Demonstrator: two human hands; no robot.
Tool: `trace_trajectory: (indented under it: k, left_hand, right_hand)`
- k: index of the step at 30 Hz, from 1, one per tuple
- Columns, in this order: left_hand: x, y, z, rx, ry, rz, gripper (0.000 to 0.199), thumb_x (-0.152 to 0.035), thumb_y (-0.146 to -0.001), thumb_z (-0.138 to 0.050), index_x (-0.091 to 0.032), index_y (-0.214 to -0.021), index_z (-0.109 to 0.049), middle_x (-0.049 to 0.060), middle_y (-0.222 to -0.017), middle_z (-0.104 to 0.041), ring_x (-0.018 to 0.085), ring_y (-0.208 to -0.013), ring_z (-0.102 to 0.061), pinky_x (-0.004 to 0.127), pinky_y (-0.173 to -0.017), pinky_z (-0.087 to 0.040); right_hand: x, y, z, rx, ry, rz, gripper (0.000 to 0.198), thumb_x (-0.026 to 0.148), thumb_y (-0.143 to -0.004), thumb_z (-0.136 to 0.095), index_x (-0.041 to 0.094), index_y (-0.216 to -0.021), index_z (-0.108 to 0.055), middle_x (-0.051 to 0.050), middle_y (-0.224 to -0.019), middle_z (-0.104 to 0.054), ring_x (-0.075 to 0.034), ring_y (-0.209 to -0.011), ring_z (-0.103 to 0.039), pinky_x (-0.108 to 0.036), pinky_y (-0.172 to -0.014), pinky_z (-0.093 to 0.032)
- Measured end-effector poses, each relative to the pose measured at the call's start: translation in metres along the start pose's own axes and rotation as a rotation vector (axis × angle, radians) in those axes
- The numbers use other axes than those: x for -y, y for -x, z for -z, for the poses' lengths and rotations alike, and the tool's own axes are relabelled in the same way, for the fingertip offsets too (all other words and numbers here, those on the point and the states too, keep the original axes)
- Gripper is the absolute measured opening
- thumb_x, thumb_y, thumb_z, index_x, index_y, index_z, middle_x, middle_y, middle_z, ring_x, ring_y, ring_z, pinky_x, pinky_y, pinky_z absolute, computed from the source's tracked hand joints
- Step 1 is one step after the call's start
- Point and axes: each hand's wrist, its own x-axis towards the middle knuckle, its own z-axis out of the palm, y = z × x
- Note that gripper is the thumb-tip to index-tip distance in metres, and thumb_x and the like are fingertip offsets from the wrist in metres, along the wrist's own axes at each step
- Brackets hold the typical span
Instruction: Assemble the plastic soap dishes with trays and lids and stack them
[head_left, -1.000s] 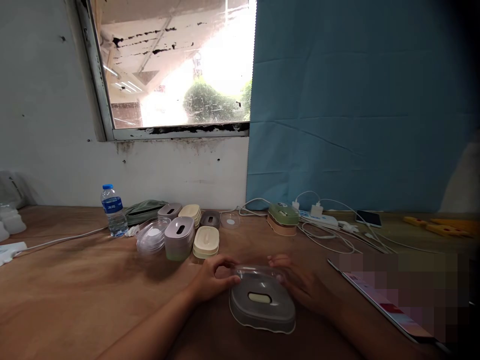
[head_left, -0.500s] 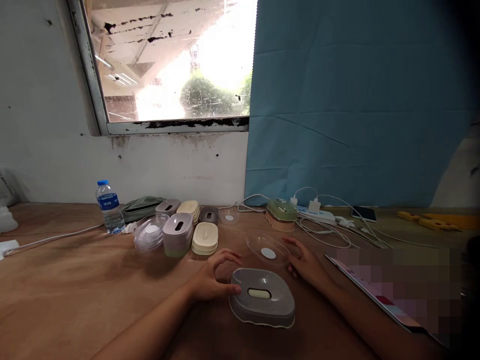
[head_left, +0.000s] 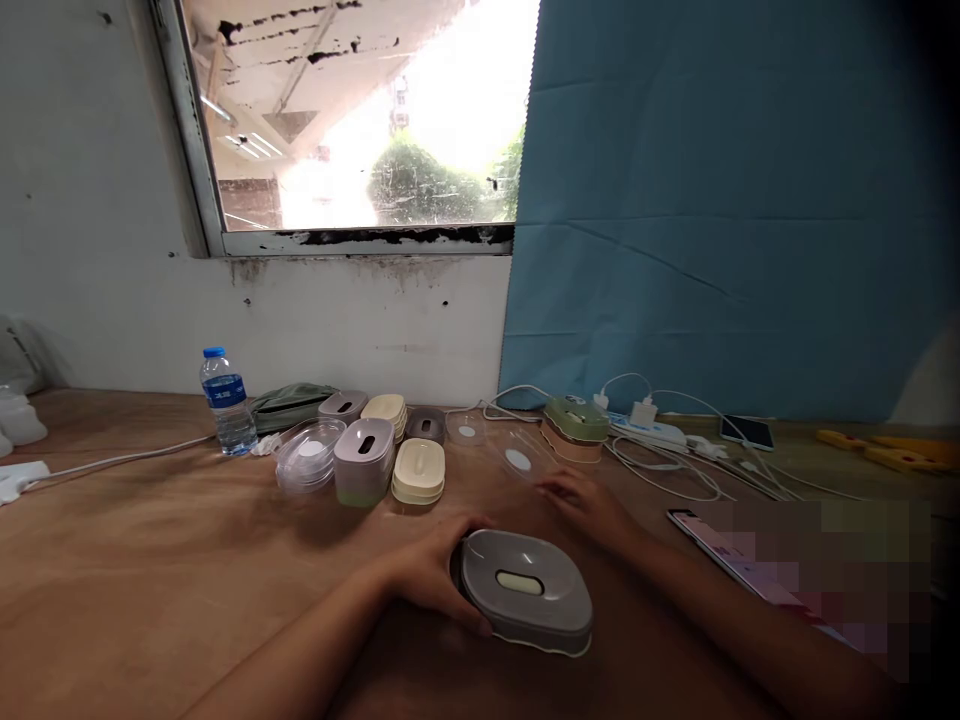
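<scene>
A grey oval plastic box (head_left: 551, 565) rests on the table before me, its lid slotted over a pale cream inset. My left hand (head_left: 431, 575) wraps its left side, thumb along the near edge and fingers at the far side. Beyond it, a thin clear plastic cover (head_left: 517, 460) with a white oval patch lies flat. My right hand (head_left: 589, 505) is at that cover's near right edge, fingers stretched leftward and slightly blurred; whether they touch it is unclear.
Lilac box (head_left: 364, 460), cream boxes (head_left: 418, 470) and stacked clear covers (head_left: 306, 455) stand left of centre, near a water bottle (head_left: 227, 405). A green-lidded box (head_left: 576, 425), white cables (head_left: 667, 465) and a power strip (head_left: 649, 430) lie at the back right. A tablet-like screen (head_left: 739, 565) lies right.
My left hand has closed around the grey box's side. The clear cover has slid away and leftward, with my right hand moving the same way. The view has shifted slightly.
</scene>
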Motion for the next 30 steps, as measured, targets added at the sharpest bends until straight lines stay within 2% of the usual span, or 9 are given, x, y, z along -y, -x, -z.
trace_trajectory:
  k: [3, 7, 11, 14, 17, 21, 30]
  left_hand:
    - [0.003, 0.002, 0.010, 0.040, 0.003, 0.017, 0.095, -0.032, -0.041, -0.079, -0.021, -0.124, -0.034, 0.008, -0.123, -0.043, 0.025, -0.112, -0.042, 0.038, -0.097, -0.033]
    - [0.007, 0.003, 0.018, 0.078, 0.002, 0.066, 0.099, -0.035, -0.040, -0.079, -0.023, -0.127, -0.031, 0.008, -0.126, -0.040, 0.026, -0.115, -0.040, 0.039, -0.099, -0.031]
    - [0.008, 0.003, 0.021, 0.092, -0.004, 0.080, 0.100, -0.033, -0.041, -0.079, -0.024, -0.128, -0.031, 0.007, -0.127, -0.040, 0.027, -0.115, -0.040, 0.041, -0.099, -0.031]
    - [0.006, 0.003, 0.023, 0.105, -0.023, 0.098, 0.100, -0.035, -0.040, -0.078, -0.024, -0.128, -0.031, 0.007, -0.127, -0.040, 0.027, -0.115, -0.040, 0.041, -0.099, -0.031]
    - [0.004, 0.004, 0.025, 0.116, -0.015, 0.094, 0.097, -0.034, -0.042, -0.078, -0.024, -0.127, -0.033, 0.006, -0.126, -0.041, 0.027, -0.114, -0.041, 0.040, -0.099, -0.032]
    - [0.005, 0.004, 0.026, 0.116, 0.010, 0.068, 0.095, -0.030, -0.043, -0.078, -0.024, -0.127, -0.032, 0.006, -0.126, -0.041, 0.026, -0.115, -0.041, 0.039, -0.099, -0.032]
    - [0.005, 0.003, 0.026, 0.123, 0.032, 0.074, 0.097, -0.029, -0.043, -0.078, -0.024, -0.128, -0.031, 0.006, -0.129, -0.039, 0.026, -0.118, -0.038, 0.039, -0.101, -0.029]
  right_hand:
    - [-0.001, -0.046, -0.017, -0.022, 0.091, 0.042, 0.024, 0.022, -0.083, -0.042, 0.020, -0.090, -0.065, -0.006, -0.088, -0.061, -0.017, -0.079, -0.058, -0.028, -0.071, -0.048]
    - [-0.002, -0.108, -0.047, -0.049, 0.160, 0.018, 0.028, 0.016, -0.083, -0.040, 0.015, -0.100, -0.062, -0.009, -0.089, -0.060, -0.019, -0.084, -0.057, -0.030, -0.077, -0.044]
    - [-0.007, -0.140, -0.078, -0.007, 0.227, -0.015, 0.028, 0.010, -0.079, -0.043, 0.014, -0.098, -0.064, -0.009, -0.084, -0.061, -0.019, -0.080, -0.057, -0.028, -0.075, -0.043]
    - [-0.010, -0.142, -0.096, 0.024, 0.277, -0.033, 0.030, 0.008, -0.079, -0.042, 0.013, -0.100, -0.063, -0.011, -0.086, -0.061, -0.020, -0.082, -0.057, -0.028, -0.076, -0.042]
    - [-0.011, -0.134, -0.102, 0.035, 0.320, -0.050, 0.034, 0.009, -0.081, -0.039, 0.015, -0.107, -0.060, -0.011, -0.091, -0.060, -0.020, -0.085, -0.056, -0.027, -0.077, -0.040]
    - [-0.009, -0.126, -0.099, 0.055, 0.355, -0.048, 0.036, 0.010, -0.082, -0.037, 0.018, -0.110, -0.058, -0.008, -0.096, -0.061, -0.019, -0.089, -0.055, -0.025, -0.079, -0.039]
    - [-0.005, -0.119, -0.091, 0.049, 0.399, -0.018, 0.033, 0.013, -0.085, -0.037, 0.017, -0.108, -0.059, -0.008, -0.095, -0.063, -0.019, -0.090, -0.054, -0.027, -0.080, -0.038]
